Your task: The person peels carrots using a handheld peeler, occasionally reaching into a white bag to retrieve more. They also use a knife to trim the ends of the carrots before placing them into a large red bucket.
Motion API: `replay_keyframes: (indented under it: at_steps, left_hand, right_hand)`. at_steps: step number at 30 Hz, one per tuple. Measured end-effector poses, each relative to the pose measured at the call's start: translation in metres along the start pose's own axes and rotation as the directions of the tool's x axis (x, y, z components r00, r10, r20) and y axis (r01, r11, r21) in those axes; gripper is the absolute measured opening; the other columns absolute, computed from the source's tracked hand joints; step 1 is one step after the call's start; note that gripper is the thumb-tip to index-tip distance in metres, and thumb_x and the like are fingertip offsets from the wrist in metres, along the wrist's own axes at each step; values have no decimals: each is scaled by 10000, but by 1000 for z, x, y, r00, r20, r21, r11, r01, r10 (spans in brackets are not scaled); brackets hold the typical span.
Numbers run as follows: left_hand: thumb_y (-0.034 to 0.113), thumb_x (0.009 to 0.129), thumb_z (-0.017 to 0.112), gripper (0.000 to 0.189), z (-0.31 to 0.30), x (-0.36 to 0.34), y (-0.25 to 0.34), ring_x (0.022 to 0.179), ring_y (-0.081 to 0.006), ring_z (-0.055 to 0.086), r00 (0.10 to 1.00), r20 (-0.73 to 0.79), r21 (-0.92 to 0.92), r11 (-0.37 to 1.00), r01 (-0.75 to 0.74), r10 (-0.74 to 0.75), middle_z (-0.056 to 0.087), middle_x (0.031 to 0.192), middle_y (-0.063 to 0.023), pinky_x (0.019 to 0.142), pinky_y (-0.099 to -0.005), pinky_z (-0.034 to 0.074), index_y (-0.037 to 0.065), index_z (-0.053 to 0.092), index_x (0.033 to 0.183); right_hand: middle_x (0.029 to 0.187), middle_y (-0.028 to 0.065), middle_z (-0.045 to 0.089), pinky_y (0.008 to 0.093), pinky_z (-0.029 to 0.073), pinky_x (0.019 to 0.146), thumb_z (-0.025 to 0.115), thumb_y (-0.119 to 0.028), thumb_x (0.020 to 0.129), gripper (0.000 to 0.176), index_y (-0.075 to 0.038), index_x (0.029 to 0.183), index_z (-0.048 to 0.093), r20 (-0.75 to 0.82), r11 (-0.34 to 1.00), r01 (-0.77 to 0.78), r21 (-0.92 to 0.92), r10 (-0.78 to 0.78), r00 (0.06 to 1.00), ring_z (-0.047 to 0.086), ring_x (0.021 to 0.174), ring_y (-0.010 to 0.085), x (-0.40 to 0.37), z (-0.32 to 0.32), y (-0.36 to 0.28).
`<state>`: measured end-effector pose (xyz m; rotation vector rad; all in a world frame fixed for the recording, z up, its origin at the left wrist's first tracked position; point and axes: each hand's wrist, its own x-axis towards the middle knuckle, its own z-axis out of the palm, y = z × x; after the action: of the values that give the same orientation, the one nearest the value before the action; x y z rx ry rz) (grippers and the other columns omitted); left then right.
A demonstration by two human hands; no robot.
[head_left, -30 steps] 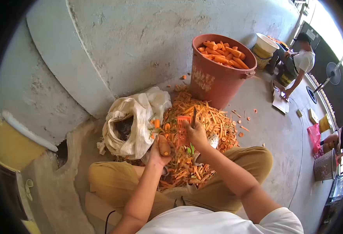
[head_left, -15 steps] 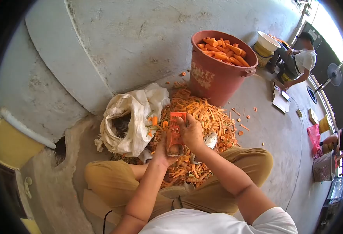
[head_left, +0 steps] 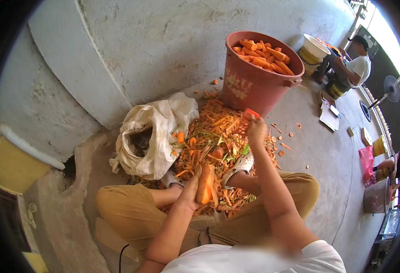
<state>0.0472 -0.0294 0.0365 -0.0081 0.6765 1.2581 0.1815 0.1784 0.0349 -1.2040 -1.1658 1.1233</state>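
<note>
A thick carrot (head_left: 205, 184) lies in my left hand (head_left: 190, 191), its fingers wrapped around one side. The near part of the carrot is bright and smooth; the far end looks duller. My right hand (head_left: 256, 133), stretched forward near the base of the red bucket, is closed on a flat red-orange peeler (head_left: 253, 113) with holes in it. Its blade cannot be made out. Both hands are above a heap of carrot peelings (head_left: 218, 120) spread between my legs, mixed with green bits and cut carrot ends.
The tall red bucket (head_left: 259, 93) beyond the heap is filled with carrots (head_left: 266, 57). An open white woven sack (head_left: 161, 118) sits left of the peelings, near the wall. At far right, a person (head_left: 357, 66) sits by a white basin (head_left: 316, 45); a standing fan (head_left: 391, 88) is nearby.
My right hand has moved forward and right with the peeler, away from the carrot. The carrot in my left hand is now uncovered. The seated person's arm has drawn back from the floor.
</note>
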Motion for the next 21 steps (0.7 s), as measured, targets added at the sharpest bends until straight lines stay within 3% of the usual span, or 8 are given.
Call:
replay_keyframes:
  at_steps: [1, 3, 5, 10, 13, 14, 17, 21]
  left_hand:
    - [456, 829, 429, 408, -7, 3, 3, 626, -204, 506, 999, 35, -28, 999, 30, -29, 513, 741, -76, 511, -312, 424, 78, 503, 964]
    - [493, 820, 414, 454, -17, 10, 12, 602, -193, 481, 990, 111, -84, 991, 100, -90, 496, 714, -76, 480, -295, 397, 71, 500, 962]
    - [516, 814, 399, 482, -8, 13, 15, 582, -180, 454, 980, 153, -175, 973, 153, -126, 463, 673, -67, 464, -282, 367, 72, 502, 970]
    - [480, 833, 382, 434, -10, 19, 16, 572, -175, 457, 940, 299, -247, 939, 240, -162, 485, 672, -65, 453, -290, 376, 89, 517, 966]
    - [480, 841, 359, 461, -8, 16, 19, 568, -172, 466, 916, 353, -266, 919, 292, -189, 502, 669, -66, 449, -288, 384, 56, 519, 925]
    - [481, 843, 352, 473, -8, 16, 19, 568, -172, 471, 915, 352, -265, 917, 298, -195, 507, 667, -66, 448, -287, 387, 43, 520, 908]
    - [471, 844, 361, 474, -12, 15, 17, 577, -175, 487, 913, 372, -98, 971, 219, -168, 502, 650, -68, 445, -286, 390, 23, 514, 864]
    - [453, 846, 377, 440, -13, 7, 12, 618, -181, 494, 852, 463, -104, 939, 327, -245, 501, 676, -75, 469, -281, 394, 34, 514, 856]
  right_hand:
    - [731, 95, 599, 235, 418, 399, 426, -182, 882, 210, -10, 927, 537, -45, 972, -16, -236, 5, 999, 524, 467, 114, -1, -6, -12]
    - [794, 99, 602, 239, 442, 424, 434, -191, 879, 209, -14, 930, 532, 79, 997, -59, 56, 55, 995, 541, 500, 115, -20, 2, -31]
    - [827, 88, 600, 243, 460, 467, 446, -195, 873, 208, -16, 932, 535, 156, 989, 72, -129, -51, 986, 559, 572, 120, -34, 16, -19]
    - [753, 74, 599, 247, 455, 513, 486, -192, 855, 199, -1, 892, 528, 332, 991, -126, 53, 101, 938, 542, 640, 122, -84, 48, -37]
    - [712, 68, 591, 250, 445, 488, 494, -176, 851, 186, 7, 866, 517, 309, 963, 151, -224, -77, 948, 526, 576, 123, -91, 49, -33]
    - [700, 60, 588, 250, 426, 457, 482, -161, 855, 170, 3, 862, 525, 290, 993, -60, -100, 87, 953, 508, 518, 118, -90, 51, -30]
    - [680, 61, 582, 244, 425, 438, 474, -176, 860, 184, -2, 852, 532, 161, 974, 126, -190, -96, 982, 521, 511, 111, -81, 46, -49]
    - [676, 62, 578, 242, 466, 436, 444, -182, 873, 194, -6, 895, 522, 20, 999, -31, 24, 30, 999, 560, 549, 118, -21, 6, -23]
